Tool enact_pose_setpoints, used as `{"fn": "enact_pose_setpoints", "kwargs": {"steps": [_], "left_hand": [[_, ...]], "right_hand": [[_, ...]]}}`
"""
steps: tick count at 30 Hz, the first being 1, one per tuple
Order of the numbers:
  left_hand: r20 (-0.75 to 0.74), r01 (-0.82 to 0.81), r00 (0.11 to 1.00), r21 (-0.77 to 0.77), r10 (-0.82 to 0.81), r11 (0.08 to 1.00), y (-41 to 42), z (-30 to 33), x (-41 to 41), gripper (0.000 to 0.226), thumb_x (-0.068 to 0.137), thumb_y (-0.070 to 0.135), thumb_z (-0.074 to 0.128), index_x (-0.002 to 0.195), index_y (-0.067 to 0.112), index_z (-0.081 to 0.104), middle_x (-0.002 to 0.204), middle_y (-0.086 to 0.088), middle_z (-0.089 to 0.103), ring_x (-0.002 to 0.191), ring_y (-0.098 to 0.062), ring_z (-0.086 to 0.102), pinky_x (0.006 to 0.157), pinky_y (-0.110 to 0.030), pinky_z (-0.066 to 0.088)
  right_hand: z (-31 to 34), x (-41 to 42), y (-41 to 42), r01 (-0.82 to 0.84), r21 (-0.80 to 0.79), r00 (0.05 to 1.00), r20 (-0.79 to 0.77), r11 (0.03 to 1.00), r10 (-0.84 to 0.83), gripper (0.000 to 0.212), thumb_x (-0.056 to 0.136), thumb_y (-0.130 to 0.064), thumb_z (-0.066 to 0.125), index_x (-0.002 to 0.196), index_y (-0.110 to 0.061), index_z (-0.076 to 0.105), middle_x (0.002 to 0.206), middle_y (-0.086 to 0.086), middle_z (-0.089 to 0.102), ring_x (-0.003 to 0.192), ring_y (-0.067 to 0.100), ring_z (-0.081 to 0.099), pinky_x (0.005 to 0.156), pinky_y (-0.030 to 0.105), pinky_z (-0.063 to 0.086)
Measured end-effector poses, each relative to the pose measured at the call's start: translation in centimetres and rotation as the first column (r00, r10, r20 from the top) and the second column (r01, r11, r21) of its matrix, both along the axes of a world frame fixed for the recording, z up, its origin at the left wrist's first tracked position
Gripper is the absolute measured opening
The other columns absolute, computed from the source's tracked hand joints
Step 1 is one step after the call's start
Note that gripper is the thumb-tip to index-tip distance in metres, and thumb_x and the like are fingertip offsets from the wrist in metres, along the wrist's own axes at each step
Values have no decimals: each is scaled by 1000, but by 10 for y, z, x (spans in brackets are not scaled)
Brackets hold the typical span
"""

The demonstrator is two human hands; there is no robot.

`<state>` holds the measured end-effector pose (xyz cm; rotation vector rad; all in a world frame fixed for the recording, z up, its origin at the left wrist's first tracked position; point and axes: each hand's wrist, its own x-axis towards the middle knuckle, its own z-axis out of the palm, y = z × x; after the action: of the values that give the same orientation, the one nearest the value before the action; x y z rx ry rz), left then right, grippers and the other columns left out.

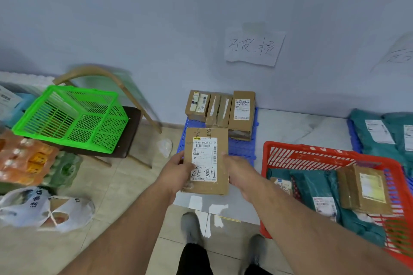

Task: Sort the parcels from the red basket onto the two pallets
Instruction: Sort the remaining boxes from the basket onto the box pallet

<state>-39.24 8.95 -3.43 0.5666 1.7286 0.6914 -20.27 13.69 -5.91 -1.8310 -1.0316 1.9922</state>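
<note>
Here, both hands hold one brown box point(206, 161) up in front of the person. The left hand point(176, 168) grips its left edge, with the thumb on the white sticker. The right hand point(238, 171) grips its right edge, with fingers curled round the side. The box is flat, and its sticker has big black writing on it. It hangs in the air above the near end of a blue pallet point(242, 147).

Three more brown boxes point(220, 108) stand in a row on that pallet, close to the wall point(156, 18). A paper sign point(253, 46) with writing is stuck on the wall above them.

To the right, a red basket point(312, 152) sits on the floor. It holds green bags point(312, 183) and another brown box point(365, 187). Past it, a second blue pallet point(354, 131) holds more green bags point(375, 131).

On the left, a green basket point(71, 116) rests tilted on a dark chair point(131, 131). White plastic bags point(44, 210) lie on the floor nearby.
</note>
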Motion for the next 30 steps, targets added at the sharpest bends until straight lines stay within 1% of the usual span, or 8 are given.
{"fn": "enact_pose_setpoints", "kwargs": {"steps": [4, 7, 11, 16, 21, 26, 28, 30], "left_hand": [[18, 23, 1000, -52, -22, 998, 29, -24, -41, 38, 96, 5, 56, 124, 27, 68, 112, -5, 80, 77, -22, 75, 51, -29, 50], [41, 47, 998, -95, -43, 994, 57, -51, -74, 33, 101, 3, 55, 116, 31, 66, 111, -7, 80, 66, -17, 72, 47, -24, 50], [64, 113, 992, -144, -104, 983, 101, -99, -113, 32, 103, 3, 55, 106, 33, 64, 111, -1, 80, 86, -20, 78, 55, -29, 54], [74, 188, 981, -184, -177, 965, 148, -165, -141, 35, 98, 9, 57, 122, 33, 66, 108, 3, 81, 95, -24, 79, 70, -38, 57], [118, 244, 968, -210, -223, 947, 173, -207, -149, 37, 98, 4, 55, 121, 32, 65, 113, 3, 80, 98, -24, 79, 71, -39, 61], [123, 275, 960, -229, -253, 934, 181, -222, -154, 43, 90, 7, 54, 125, 30, 64, 116, 3, 80, 100, -23, 79, 81, -46, 64], [123, 271, 961, -240, -247, 932, 182, -209, -151, 46, 92, 9, 57, 133, 31, 59, 129, 3, 75, 98, -20, 76, 83, -49, 65], [92, 231, 972, -255, -214, 939, 181, -186, -144, 67, 99, 11, 60, 159, 28, 37, 147, 8, 60, 89, -10, 68, 66, -31, 58]], "right_hand": [[-21, -42, 22, 34, -35, 999, 31, 999, -33, 40, 99, -44, 53, 107, -17, 81, 99, -4, 85, 104, 21, 78, 107, 48, 57], [-42, -80, 44, 79, -45, 995, 61, 996, -76, 41, 101, -45, 52, 108, -17, 81, 101, -5, 85, 104, 20, 78, 106, 45, 58], [-86, -121, 79, 128, -76, 986, 121, 989, -118, 45, 104, -44, 47, 117, -13, 77, 113, 2, 82, 109, 27, 75, 105, 41, 57], [-146, -149, 118, 139, -95, 979, 160, 986, -123, 53, 101, -49, 40, 113, -12, 76, 117, 4, 79, 112, 25, 73, 108, 45, 55], [-185, -157, 137, 161, -116, 975, 171, 980, -140, 39, 110, -41, 41, 90, -22, 68, 117, 7, 78, 112, 25, 71, 102, 41, 56], [-196, -161, 142, 196, -141, 968, 184, 970, -169, 43, 109, -47, 43, 121, -16, 70, 122, 5, 77, 111, 21, 71, 94, 37, 54], [-182, -161, 140, 214, -148, 963, 195, 966, -184, 45, 109, -46, 44, 130, -13, 67, 127, 6, 75, 112, 21, 69, 85, 33, 52], [-158, -157, 136, 229, -147, 957, 215, 962, -195, 44, 111, -44, 45, 134, -13, 66, 135, 7, 71, 116, 23, 65, 89, 32, 47]]}}
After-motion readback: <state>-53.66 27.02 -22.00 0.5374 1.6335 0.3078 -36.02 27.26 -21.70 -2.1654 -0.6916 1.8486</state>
